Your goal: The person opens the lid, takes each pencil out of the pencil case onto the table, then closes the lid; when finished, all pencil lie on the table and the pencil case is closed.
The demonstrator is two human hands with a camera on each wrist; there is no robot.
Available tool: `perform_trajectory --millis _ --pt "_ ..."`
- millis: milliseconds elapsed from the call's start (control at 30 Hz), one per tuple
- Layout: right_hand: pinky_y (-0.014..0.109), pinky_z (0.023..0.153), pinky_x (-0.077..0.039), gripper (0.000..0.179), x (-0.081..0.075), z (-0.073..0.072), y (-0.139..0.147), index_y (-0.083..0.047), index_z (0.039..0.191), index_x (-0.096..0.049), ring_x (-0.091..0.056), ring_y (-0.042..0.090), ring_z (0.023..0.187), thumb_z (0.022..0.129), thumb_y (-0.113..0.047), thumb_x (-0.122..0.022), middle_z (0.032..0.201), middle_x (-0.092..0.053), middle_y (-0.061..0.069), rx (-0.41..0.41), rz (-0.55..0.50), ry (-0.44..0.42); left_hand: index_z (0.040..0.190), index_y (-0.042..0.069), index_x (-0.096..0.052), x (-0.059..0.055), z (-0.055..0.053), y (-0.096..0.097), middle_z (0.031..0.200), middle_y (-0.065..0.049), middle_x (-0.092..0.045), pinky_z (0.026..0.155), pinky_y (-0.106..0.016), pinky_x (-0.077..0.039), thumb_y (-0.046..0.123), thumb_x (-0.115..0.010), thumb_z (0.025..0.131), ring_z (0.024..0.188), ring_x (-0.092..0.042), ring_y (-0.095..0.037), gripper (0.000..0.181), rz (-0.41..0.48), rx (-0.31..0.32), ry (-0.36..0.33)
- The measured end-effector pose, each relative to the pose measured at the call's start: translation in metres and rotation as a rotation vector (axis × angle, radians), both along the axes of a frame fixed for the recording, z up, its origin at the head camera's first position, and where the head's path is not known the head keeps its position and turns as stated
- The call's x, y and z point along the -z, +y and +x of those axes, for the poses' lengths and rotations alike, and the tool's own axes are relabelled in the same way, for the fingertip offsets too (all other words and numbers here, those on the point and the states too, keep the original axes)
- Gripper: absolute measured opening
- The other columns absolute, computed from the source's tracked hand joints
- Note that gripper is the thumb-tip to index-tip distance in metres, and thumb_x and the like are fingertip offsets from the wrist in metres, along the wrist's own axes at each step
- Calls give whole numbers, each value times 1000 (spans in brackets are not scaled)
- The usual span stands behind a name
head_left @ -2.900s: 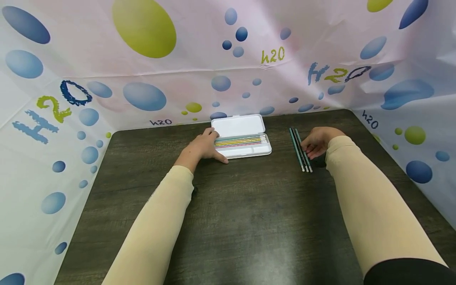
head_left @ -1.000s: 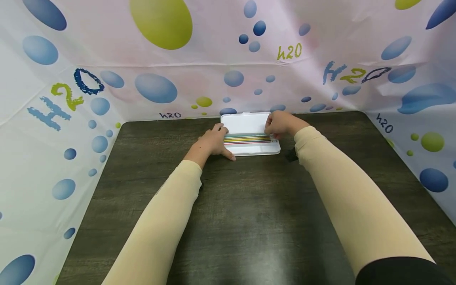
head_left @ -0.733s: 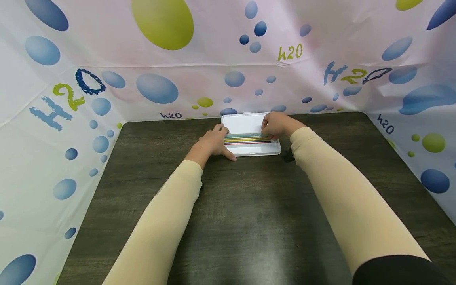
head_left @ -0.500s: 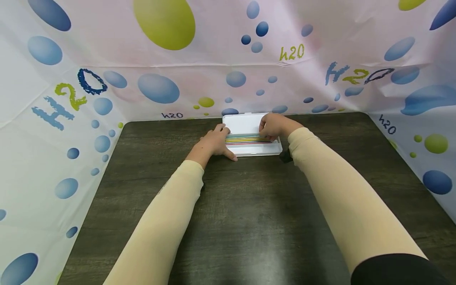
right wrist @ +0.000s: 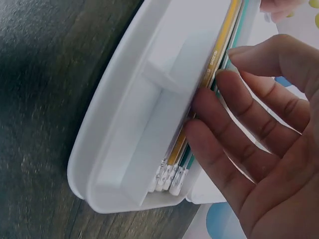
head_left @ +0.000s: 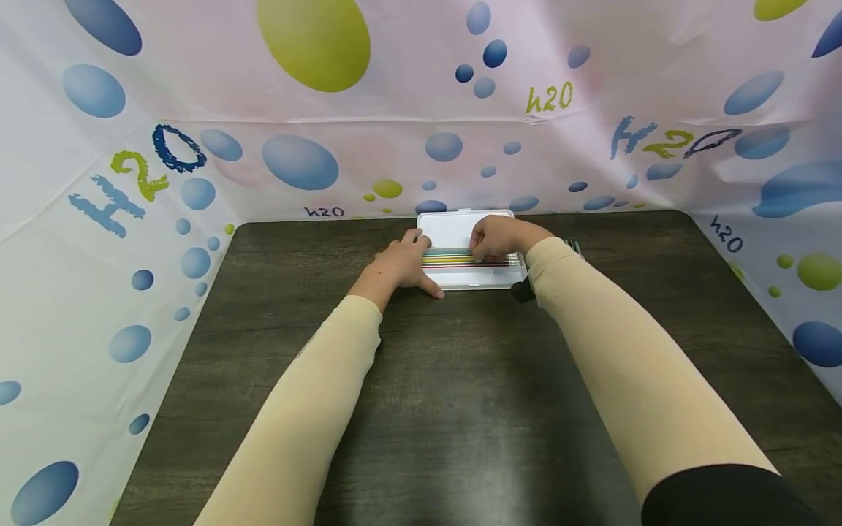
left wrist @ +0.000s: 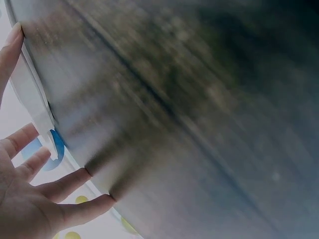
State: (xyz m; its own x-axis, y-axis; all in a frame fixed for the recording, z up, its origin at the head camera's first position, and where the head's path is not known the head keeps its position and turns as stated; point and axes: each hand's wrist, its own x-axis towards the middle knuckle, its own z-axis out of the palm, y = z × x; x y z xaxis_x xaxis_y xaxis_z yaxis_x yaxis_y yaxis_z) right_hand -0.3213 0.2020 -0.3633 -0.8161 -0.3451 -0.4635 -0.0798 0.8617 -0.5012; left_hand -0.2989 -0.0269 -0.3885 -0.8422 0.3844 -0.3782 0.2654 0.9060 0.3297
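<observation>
A white pencil case (head_left: 473, 279) lies with its lid raised near the back of the table. Inside, several pencils (head_left: 450, 260) lie side by side, yellow and green among them, their white eraser ends (right wrist: 172, 178) at the right. My left hand (head_left: 400, 264) spans the case's left end with fingers spread, the thumb at the front edge (left wrist: 14, 37). Over the pencils is my right hand (head_left: 496, 237). In the right wrist view, its fingertips rest on the pencil row, thumb and index close beside a green pencil (right wrist: 241, 22), with nothing plainly pinched.
Behind the right sleeve, dark pencil ends (head_left: 574, 246) show on the dark wooden table (head_left: 421, 380); the sleeve hides the rest of them. A wall sheet (head_left: 368, 157) with blue and green dots rises right behind the case.
My right hand has gone from the pencils lying on the table to the case, then slid left along the row, uncovering the eraser ends. My left hand stays at the case's left end.
</observation>
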Motion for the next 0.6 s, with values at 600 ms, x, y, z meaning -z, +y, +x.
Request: perform_trajectory --millis 600 --pt "33 76 -49 16 6 -8 -5 -3 113 -72 -55 18 82 104 -12 -62 89 -61 3 -84 17 -140 164 19 -36 1 -1 0 181 -7 -10 124 -77 -31 59 -91 80 160 -32 -48 109 7 -5 9"
